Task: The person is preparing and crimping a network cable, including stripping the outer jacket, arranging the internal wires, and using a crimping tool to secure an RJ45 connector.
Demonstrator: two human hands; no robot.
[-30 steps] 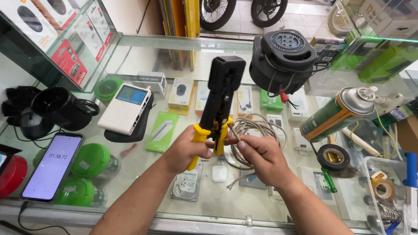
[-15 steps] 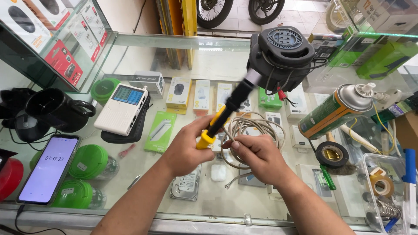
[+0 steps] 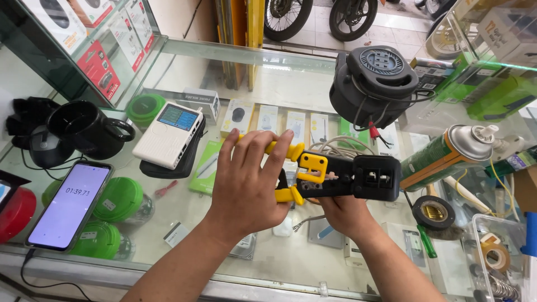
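While both hands meet over the glass counter [image 3: 291,84], the scene reads as follows.

Landmark: the crimping tool [image 3: 341,176], black with yellow handles, held level above the counter, its black head pointing away from the left hand.
Left hand: the left hand [image 3: 246,179] is clenched round the tool's yellow handles, fingers wrapped over the upper one.
Right hand: the right hand [image 3: 341,215] sits just under the tool's black body; it is partly hidden, and whether it grips the tool or the cable cannot be told.
Cable: a grey cable coil [image 3: 341,146] lies just behind the tool, partly hidden by it.
Tester: a white cable tester [image 3: 169,134] with a small screen lies on a black pouch, well apart from the tool on the left hand's side.
Phone: a phone [image 3: 70,204] with a lit screen lies near the counter's front edge, farther out than the tester.
Black reel: a round black reel [image 3: 373,84] stands beyond the tool's head.
Spray can: a green spray can [image 3: 447,156] lies tilted just past the tool's head.
Tape: a black tape roll [image 3: 436,212] lies below the can, near the tool's head end.
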